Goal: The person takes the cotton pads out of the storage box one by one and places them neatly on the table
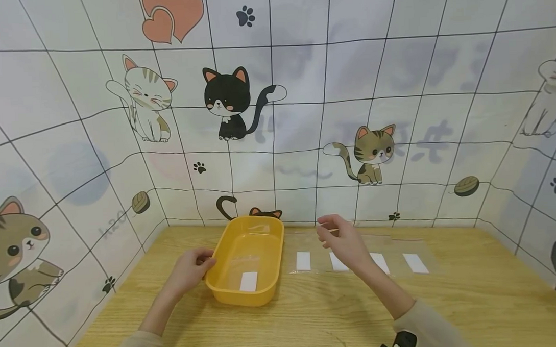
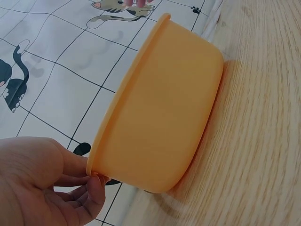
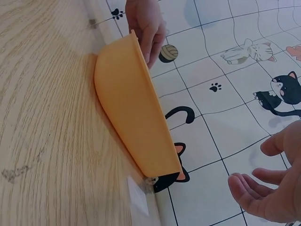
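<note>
A yellow plastic tub (image 1: 275,255) stands on the table; inside it lie a white card (image 1: 248,282) and clear plastic that looks like a bag. My left hand (image 1: 191,268) holds the tub's left rim, thumb below the lip in the left wrist view, where the tub's outer wall (image 2: 160,108) fills the middle. Over the table, right of the tub, hovers my right hand (image 1: 347,245), its fingers loosely bent around nothing, as the right wrist view also shows. Beneath it lies a row of clear plastic bags with white cards (image 1: 303,261), one partly hidden by that hand.
Wood-grain table (image 1: 310,320) runs up to a white gridded cloth (image 1: 299,127) printed with cats, which stands behind and on both sides. The rightmost white card (image 1: 416,263) lies well right of the tub. Dark devices sit on both wrists.
</note>
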`<action>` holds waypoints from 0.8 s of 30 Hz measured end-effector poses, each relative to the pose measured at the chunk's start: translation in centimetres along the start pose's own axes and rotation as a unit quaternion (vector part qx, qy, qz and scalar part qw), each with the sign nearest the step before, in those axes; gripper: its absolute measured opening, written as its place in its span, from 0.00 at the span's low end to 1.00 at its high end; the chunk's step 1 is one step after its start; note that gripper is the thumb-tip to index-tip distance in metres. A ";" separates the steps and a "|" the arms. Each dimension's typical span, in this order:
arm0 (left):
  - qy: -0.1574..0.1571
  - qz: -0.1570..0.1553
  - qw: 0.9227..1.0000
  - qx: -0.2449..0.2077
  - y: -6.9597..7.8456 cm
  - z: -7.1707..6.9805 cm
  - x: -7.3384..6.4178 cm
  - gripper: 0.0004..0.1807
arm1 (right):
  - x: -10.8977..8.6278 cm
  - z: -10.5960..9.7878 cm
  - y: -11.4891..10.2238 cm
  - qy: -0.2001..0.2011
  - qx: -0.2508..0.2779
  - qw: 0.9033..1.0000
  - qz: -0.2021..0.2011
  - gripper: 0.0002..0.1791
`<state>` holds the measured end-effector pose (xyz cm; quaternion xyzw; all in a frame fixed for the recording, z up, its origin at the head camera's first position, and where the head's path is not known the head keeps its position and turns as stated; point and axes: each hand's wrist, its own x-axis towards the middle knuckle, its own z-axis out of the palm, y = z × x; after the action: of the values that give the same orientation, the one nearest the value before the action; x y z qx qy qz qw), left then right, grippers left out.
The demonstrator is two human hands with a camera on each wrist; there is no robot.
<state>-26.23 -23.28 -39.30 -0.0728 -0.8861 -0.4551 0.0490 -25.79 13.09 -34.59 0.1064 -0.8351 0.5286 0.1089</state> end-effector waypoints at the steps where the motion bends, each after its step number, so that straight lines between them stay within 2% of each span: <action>1: 0.000 0.000 1.000 -0.001 0.0 0.0 0.0 0.14 | 0.1 0.3 -0.1 -0.001 -0.001 1.000 0.000 0.16; 12: -0.001 -0.001 1.000 -0.003 0.1 0.0 -0.1 0.14 | 1.1 3.9 -1.1 -0.027 0.030 0.999 0.006 0.15; 18: -0.001 -0.001 1.000 -0.002 0.1 0.0 0.0 0.14 | 1.7 4.8 -1.6 -0.041 0.036 0.998 0.018 0.16; 24: -0.001 -0.002 1.000 -0.003 0.3 -0.1 -0.1 0.14 | 2.6 5.6 -1.7 -0.071 0.073 0.994 0.041 0.20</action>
<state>-26.10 -23.15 -39.03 -0.0717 -0.8850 -0.4575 0.0472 -28.16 7.13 -34.68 0.1169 -0.8036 0.5832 0.0197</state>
